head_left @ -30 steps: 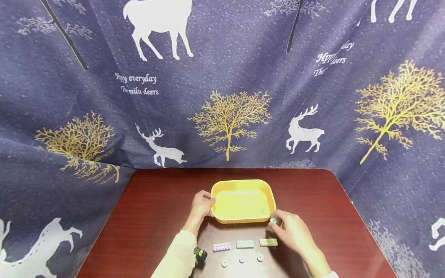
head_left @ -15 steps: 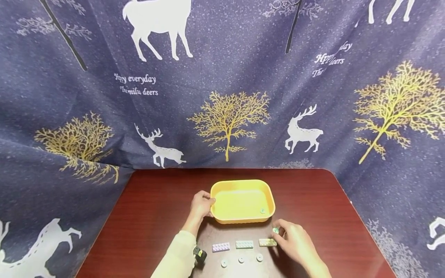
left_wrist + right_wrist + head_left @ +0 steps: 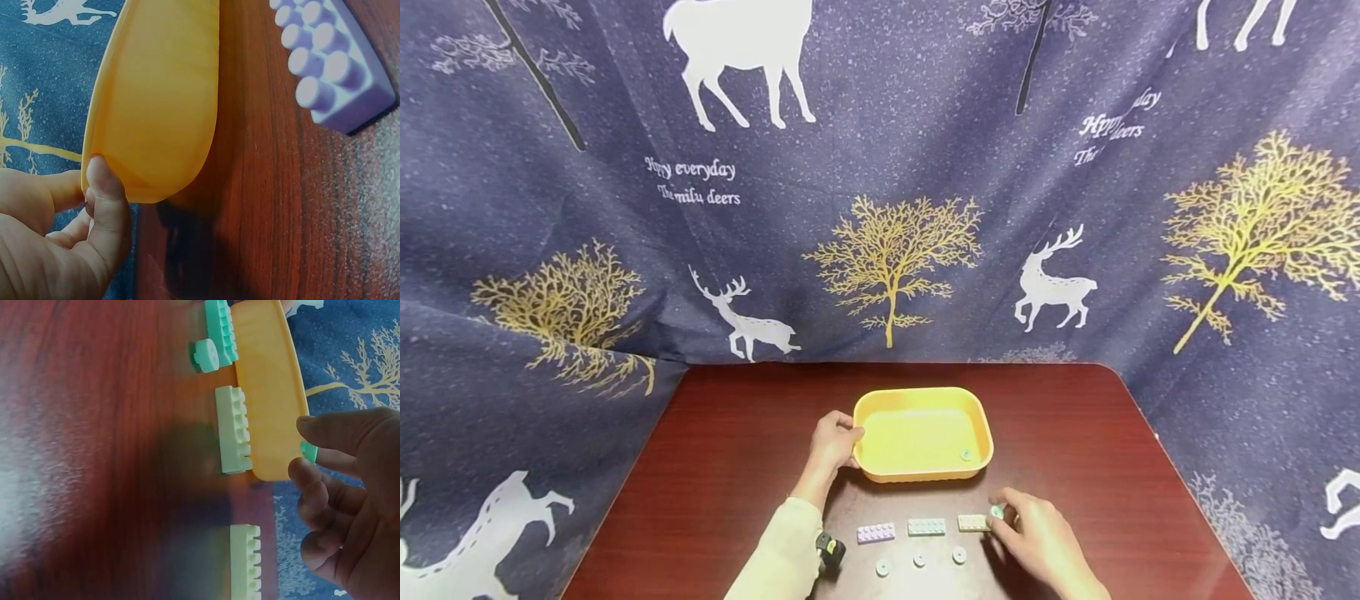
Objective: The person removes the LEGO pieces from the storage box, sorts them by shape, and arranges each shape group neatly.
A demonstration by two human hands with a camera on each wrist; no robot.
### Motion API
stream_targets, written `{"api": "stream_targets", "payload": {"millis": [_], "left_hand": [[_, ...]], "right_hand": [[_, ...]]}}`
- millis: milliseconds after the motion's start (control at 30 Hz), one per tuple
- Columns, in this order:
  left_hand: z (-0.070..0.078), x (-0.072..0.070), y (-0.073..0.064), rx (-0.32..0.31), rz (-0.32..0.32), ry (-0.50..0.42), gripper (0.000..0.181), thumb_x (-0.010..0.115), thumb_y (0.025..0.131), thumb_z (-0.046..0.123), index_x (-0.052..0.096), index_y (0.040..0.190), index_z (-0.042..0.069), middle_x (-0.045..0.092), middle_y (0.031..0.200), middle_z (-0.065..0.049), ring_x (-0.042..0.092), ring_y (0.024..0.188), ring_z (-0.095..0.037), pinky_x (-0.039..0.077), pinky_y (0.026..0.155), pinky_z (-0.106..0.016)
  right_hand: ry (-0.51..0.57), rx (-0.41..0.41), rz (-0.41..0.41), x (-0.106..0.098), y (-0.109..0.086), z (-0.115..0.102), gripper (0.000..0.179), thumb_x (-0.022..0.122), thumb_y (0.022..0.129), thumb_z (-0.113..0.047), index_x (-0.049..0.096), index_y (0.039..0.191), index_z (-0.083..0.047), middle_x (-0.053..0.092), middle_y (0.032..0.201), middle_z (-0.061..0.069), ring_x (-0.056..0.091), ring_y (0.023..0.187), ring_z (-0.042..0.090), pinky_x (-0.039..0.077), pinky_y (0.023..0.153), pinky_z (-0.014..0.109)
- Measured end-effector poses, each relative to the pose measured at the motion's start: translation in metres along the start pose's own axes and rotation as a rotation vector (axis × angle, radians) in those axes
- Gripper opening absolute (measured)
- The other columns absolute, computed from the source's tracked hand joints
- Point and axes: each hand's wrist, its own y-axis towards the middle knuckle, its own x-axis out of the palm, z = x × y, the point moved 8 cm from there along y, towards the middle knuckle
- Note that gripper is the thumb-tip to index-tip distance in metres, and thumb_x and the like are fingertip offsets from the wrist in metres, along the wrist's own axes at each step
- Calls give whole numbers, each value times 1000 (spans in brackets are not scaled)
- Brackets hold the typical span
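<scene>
My left hand (image 3: 835, 442) grips the left end of a yellow plastic basin (image 3: 922, 477), thumb over the rim; the left wrist view shows the thumb on the basin wall (image 3: 162, 106). My right hand (image 3: 1037, 533) pinches a small teal round toy block (image 3: 996, 511), partly hidden by the fingers in the right wrist view. It hovers just right of a pale yellow studded building block (image 3: 973, 522). A second pale yellow-green block (image 3: 244, 565) shows in the right wrist view. Inside the basin, near its front right corner, lies another small teal round block (image 3: 966, 455).
A purple block (image 3: 876, 533) and a teal block (image 3: 927, 527) lie in a row in front of the basin. Nearer me are three small round pieces (image 3: 919, 561). A dark red wooden table (image 3: 737, 417) backs onto a patterned blue cloth (image 3: 880, 150).
My right hand has moved from the basin's front right corner toward me, beside the yellow block, still pinching the teal round block. The left hand stays on the basin.
</scene>
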Motion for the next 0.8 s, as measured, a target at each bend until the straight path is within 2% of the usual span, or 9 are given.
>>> {"api": "stream_targets", "payload": {"millis": [200,433,800], "left_hand": [[-1,0,-1,-10,1,6,24,69,92,3,59,112,-8,65,89,-19,66,54,-26,59,41,-31],[8,-1,2,11,-1,-20,26,68,94,2,57,114,-11,64,91,-22,65,54,-23,59,41,-29],[2,1,0,-2,-10,-3,22,69,93,3,59,110,-8,64,89,-21,67,55,-27,60,42,-31]], "right_hand": [[24,1,-21,5,-8,5,16,84,83,-23,69,88,-27,51,64,-23,44,57,-4,39,52,20],[18,3,-28,5,-3,8,19,84,83,-24,66,86,-32,49,61,-23,43,55,-3,37,51,20],[55,12,-99,17,-15,14,19,82,82,-23,66,91,-29,49,59,-21,44,53,-4,37,50,18]]}}
